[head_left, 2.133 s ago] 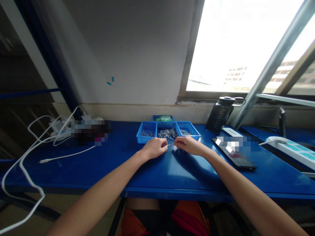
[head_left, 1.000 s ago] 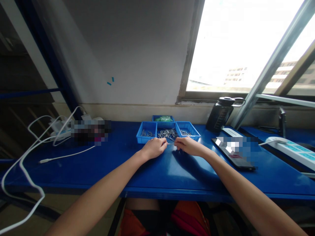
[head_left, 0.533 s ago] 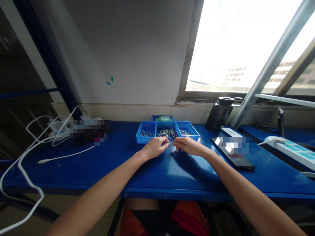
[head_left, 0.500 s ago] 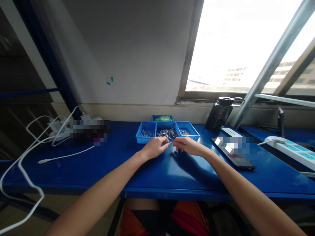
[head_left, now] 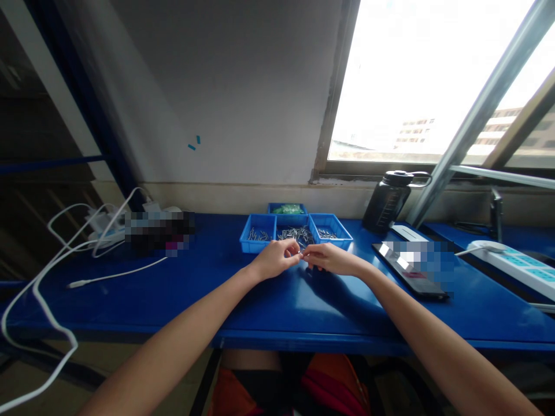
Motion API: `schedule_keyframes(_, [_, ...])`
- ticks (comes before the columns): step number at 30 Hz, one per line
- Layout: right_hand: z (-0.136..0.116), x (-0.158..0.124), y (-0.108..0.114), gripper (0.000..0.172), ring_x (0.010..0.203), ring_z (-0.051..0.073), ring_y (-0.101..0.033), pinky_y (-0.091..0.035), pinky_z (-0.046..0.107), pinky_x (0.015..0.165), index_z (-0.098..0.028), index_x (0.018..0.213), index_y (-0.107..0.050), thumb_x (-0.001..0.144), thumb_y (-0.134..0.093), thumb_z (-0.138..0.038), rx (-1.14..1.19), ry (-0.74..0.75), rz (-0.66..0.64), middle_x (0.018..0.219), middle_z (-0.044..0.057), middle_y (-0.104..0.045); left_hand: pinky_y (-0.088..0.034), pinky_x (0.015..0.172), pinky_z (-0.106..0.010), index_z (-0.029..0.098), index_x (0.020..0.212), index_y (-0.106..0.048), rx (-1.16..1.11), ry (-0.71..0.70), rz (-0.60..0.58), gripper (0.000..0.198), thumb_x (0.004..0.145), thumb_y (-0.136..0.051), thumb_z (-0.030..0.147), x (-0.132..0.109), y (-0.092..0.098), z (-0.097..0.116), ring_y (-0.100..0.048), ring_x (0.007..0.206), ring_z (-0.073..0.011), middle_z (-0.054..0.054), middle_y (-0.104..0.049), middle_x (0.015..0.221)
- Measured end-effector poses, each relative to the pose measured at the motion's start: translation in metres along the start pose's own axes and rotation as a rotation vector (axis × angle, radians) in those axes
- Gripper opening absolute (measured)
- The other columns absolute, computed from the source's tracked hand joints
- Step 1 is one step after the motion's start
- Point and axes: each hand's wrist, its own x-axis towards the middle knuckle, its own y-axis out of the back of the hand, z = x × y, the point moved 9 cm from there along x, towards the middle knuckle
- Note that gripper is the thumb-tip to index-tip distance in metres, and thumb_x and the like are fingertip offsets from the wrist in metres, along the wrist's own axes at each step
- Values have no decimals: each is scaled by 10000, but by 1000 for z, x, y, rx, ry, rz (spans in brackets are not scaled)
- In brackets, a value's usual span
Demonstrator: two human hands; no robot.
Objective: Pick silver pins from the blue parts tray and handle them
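Observation:
My left hand (head_left: 276, 260) is closed in a pinch just in front of the blue bins. Against its fingertips, my right hand (head_left: 330, 259) pinches from the other side. A thin, shiny metal piece (head_left: 301, 254) shows between them, mostly covered by the fingers. Beyond the hands, the middle blue bin holds a heap of thin metal pieces (head_left: 295, 233). More such pieces lie in the left blue bin (head_left: 251, 246) and the right blue bin (head_left: 338, 221). Their exact kind is too small to tell.
Behind the bins, a blue tray (head_left: 271, 206) holds green bagged items. A black bottle (head_left: 385, 202) and a dark tablet-like device (head_left: 410, 271) are on the right, near a white power strip (head_left: 515, 266). White cables (head_left: 56, 320) run along the left of the blue table (head_left: 182, 306).
My right hand has shifted slightly left, so its fingertips now meet those of my left hand. The gap where the metal piece showed has narrowed.

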Motion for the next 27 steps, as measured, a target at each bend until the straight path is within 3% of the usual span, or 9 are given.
schedule_keyframes(8, [-3,1,5,242,602,119,-571,-432,214,545,-163,890,-581,819,-471,-366,-39,36,46,710,30,-638,-393,576,-199,198,835,-610,183,40,-99,230,797,-497,394,-1,-9,-9,-570,677,-131,5,-644,738])
schedule_keyframes(19, [3,1,18,219,613,129,-586,-407,218,563,-176,782,-583,835,-438,-332,-177,56,148,694,27,-650,-371,548,-215,186,826,-627,233,56,-81,273,819,-440,384,-3,-3,-8,-570,662,-145,-16,-643,732])
schedule_keyframes(27, [9,5,15,174,586,128,-562,-403,221,557,-176,800,-590,797,-494,-322,-216,53,135,626,9,-619,-393,591,-225,183,817,-630,253,90,-85,219,785,-472,331,-2,-3,-11,-579,698,-157,-25,-651,765])
